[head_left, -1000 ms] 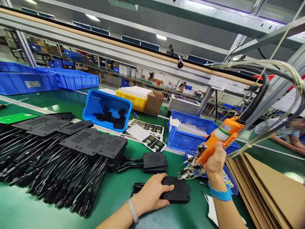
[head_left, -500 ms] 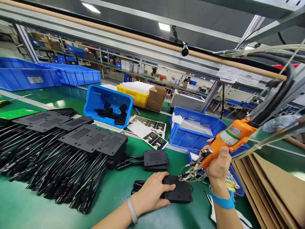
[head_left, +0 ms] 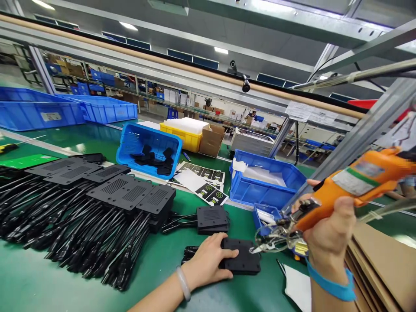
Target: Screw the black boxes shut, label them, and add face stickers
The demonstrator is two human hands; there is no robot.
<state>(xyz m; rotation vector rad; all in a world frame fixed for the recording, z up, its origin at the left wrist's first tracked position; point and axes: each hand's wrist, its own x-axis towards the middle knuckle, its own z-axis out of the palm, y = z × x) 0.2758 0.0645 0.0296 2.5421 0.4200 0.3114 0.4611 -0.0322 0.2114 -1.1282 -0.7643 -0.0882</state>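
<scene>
Across the green bench, left to right, lie black boxes, then printed labels whose small writing is unreadable. Spread, the left hand presses the left part of a black case, below the labels. Beyond it, the right hand wraps around an orange driver with an illegible sticker, its tip at the case's right side.

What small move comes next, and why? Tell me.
I would probably tilt the driver more upright: it leans well over to the right, with its tip near the right side of the box, which the left hand steadies.
</scene>
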